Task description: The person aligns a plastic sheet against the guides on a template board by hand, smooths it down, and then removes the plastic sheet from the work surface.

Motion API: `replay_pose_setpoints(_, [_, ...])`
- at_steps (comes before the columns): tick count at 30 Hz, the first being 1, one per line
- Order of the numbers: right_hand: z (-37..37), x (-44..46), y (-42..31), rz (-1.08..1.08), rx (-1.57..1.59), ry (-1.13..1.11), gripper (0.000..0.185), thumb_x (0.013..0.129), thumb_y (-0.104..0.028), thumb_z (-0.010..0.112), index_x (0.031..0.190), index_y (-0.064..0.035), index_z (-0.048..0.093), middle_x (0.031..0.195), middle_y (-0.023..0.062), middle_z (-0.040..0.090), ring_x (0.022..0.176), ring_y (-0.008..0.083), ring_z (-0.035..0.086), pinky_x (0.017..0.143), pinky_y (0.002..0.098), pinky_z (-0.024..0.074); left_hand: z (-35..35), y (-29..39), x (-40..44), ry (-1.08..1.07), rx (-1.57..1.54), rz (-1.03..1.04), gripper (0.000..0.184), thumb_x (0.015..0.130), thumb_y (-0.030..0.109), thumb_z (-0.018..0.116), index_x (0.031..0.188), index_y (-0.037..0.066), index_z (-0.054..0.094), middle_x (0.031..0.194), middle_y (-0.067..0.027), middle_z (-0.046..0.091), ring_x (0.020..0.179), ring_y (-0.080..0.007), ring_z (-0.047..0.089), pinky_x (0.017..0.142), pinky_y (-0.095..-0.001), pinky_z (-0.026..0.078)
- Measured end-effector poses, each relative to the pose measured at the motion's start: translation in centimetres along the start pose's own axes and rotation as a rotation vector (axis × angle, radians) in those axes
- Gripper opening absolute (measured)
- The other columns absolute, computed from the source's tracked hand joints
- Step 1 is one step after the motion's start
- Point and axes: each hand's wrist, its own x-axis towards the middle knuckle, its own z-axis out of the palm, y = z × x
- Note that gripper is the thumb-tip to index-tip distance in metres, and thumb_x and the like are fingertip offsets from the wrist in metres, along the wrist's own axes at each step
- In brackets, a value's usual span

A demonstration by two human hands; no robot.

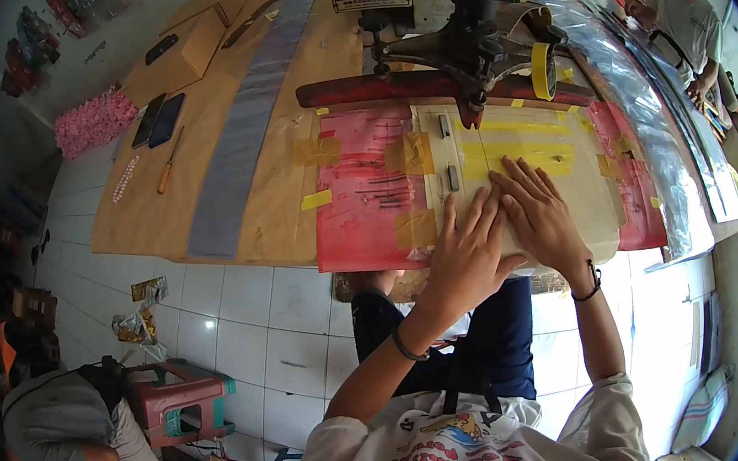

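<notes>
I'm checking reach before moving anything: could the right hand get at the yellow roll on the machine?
Probably yes: the right hand lies flat on the pale board, and nothing seems to block the way to the yellow roll.

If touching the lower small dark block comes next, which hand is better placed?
Probably the left hand: it lies closer to that block, while the right hand rests farther right.

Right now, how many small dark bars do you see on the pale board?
2. The farther bar lies toward the left of the pale board; the nearer bar is just beyond the left hand. Any under either hand would be hidden.
</notes>
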Motion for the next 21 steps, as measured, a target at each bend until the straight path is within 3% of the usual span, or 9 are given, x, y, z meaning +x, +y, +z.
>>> replay_pose_setpoints(21, [0.6,1.9,1.6,-0.013,-0.049,-0.073,0.049,0.114,-0.038,0.04,0.155,-0.0165,0.055,0.168,0.0214,0.04,0.158,0.0399,0.031,0.13,0.0554,0.0204,0.2,-0.4,0.0,0.016,-0.014,0.012,0.083,0.101,0.055,0.064,0.153,-0.007,0.048,0.158,-0.0237,0.049,0.153,-0.0381,0.04,0.127,-0.0618,0.023])
